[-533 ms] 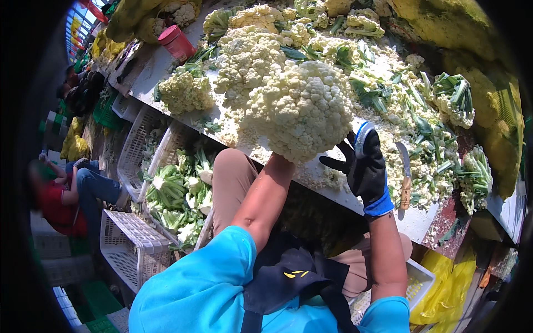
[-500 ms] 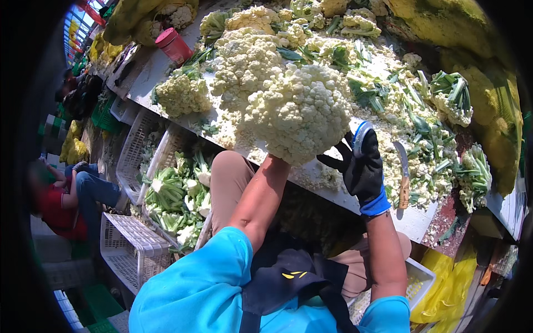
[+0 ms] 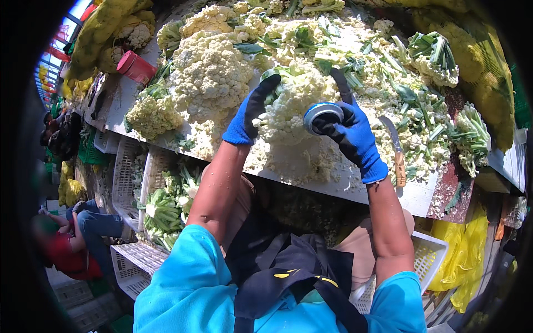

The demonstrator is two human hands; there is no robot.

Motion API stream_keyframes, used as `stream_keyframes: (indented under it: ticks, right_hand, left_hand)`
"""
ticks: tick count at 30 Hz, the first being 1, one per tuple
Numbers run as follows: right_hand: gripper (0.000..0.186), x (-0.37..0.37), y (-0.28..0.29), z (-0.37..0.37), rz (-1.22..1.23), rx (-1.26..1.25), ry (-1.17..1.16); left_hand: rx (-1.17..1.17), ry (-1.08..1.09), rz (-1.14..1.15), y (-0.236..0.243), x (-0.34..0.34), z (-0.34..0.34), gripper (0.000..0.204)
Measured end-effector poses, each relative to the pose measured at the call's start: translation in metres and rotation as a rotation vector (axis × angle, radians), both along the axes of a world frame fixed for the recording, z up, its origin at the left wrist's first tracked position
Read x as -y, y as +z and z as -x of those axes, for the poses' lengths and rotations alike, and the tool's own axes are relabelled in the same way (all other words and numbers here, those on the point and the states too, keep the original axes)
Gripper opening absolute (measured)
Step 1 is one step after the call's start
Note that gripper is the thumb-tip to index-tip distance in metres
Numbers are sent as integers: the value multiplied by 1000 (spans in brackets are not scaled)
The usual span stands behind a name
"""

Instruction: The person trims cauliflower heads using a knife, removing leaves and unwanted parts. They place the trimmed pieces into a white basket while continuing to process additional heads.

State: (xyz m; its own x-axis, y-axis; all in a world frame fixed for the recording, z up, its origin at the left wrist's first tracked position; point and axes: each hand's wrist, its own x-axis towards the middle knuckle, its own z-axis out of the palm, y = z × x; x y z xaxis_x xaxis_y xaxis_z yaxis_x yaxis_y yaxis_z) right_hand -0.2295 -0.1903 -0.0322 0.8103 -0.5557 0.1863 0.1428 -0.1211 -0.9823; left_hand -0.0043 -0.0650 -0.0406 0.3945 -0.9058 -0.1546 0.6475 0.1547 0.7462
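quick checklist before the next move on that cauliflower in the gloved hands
1. Left hand grips the cauliflower from its left side: ok.
2. Right hand holds a round metal tool against the cauliflower: ok.
3. Left fingers clear of the tool: ok, they sit on the far side of the head.
4. Knife lies on the table just right of the right wrist, blade bare: not ok, close to the arm.
5. Tool's cutting edge and how deep it sits: cannot tell.
6. White crates under the table edge in place: ok.
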Motion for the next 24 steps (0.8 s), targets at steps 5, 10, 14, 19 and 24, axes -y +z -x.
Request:
stream_keyframes:
  ticks: [5, 10, 14, 19, 24]
  right_hand:
    - [29, 24, 0, -4, -774, 488, -14]
    - [48, -19, 33, -28, -163, 45, -78]
    - [23, 9, 0, -19, -560, 320, -207]
    - [34, 21, 2, -10, -622, 460, -179]
    - [56, 20, 18, 0, -538, 423, -71]
  left_hand:
    - [662, -161, 157, -39, -7, -18, 51]
    - [780, -192, 202, -108, 0, -29, 54]
    - [1050, -190, 37, -93, -8, -11, 69]
    - [958, -66, 45, -88, -4, 1, 66]
    - [922, 10, 20, -86, -9, 13, 64]
